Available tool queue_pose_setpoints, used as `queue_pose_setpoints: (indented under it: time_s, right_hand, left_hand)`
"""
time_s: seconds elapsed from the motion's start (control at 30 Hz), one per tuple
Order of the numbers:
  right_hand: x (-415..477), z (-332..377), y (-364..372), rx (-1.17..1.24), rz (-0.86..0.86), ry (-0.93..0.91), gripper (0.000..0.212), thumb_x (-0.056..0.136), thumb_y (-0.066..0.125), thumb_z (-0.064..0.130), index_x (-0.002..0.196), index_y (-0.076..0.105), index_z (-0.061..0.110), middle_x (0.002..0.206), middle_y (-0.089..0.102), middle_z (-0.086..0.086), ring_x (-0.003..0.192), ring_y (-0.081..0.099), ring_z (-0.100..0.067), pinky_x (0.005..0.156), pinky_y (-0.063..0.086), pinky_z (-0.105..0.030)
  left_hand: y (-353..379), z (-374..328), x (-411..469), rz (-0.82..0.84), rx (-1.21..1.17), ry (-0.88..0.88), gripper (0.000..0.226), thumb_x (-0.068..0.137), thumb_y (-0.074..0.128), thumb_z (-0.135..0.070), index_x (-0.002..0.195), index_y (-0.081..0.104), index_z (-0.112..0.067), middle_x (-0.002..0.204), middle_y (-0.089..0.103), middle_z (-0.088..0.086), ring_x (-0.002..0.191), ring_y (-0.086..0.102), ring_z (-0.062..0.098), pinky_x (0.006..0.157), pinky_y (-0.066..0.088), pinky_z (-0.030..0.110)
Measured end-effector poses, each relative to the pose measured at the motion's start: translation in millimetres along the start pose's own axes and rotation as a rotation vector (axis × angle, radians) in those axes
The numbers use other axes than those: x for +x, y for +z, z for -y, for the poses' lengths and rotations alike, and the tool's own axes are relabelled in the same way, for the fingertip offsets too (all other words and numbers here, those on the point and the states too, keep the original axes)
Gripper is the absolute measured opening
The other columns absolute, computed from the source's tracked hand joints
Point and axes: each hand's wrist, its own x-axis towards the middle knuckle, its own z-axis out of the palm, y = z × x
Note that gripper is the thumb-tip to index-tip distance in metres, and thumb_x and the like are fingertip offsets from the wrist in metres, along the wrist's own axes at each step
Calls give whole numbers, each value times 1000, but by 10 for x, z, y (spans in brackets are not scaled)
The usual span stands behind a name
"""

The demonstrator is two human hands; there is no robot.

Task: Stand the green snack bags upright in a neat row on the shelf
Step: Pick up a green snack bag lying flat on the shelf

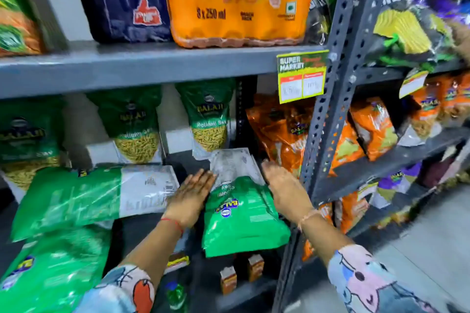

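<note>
Along the front edge of the grey shelf (pixel 142 226), a green snack bag (pixel 241 216) lay flat on its back, its top pointing toward the person and hanging a little past the shelf's front edge, near the right-hand upright post (pixel 328 119). The left hand (pixel 190 198) pressed flat against the bag's left side with fingers straight and together, and the right hand (pixel 284 188) lay open against its right side, so the bag was flanked between two open palms rather than pinched by any fingers. At the back of the shelf three more green bags stood upright with gaps between them: one at the far left (pixel 28 140), one in the middle (pixel 134 124) and one just behind the flat bag (pixel 208 117). Toward the left end of the front edge another green bag (pixel 84 198) lay on its side, and a further one (pixel 50 274) rested below it at the lower left corner of the view. Orange snack bags (pixel 279 129) leaned at the right end, beside the post.
</note>
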Motion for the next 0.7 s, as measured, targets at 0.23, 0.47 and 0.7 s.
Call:
queue_pose_setpoints:
  time_s: [0.23, 0.47, 0.7]
  right_hand:
    - [-106, -344, 496, -119, 279, -85, 79, 42, 79, 9, 118, 58, 14, 119, 67, -4, 109, 63, -22, 87, 54, -37]
    - [-124, -343, 529, 382, 88, 163, 52, 77, 46, -22, 120, 56, 6, 136, 32, 0, 130, 25, -10, 103, 25, -10]
    - [620, -18, 165, 507, -34, 480, 38, 92, 37, -4, 130, 36, -5, 140, 42, -22, 131, 38, -31, 92, 29, -19]
  left_hand:
    - [403, 13, 43, 284, -156, -75, 70, 79, 13, 0, 145, 0, -19, 157, 7, 1, 145, 8, 21, 119, 9, 33]
    - [284, -59, 55, 297, -559, -239, 61, 89, 39, -24, 144, 13, -27, 157, 13, -3, 143, 8, 8, 110, 3, 17]
    - [-24, -204, 491, -207, -1128, -717, 31, 86, 53, -14, 112, 59, 2, 114, 64, 17, 109, 56, 21, 71, 36, 12]
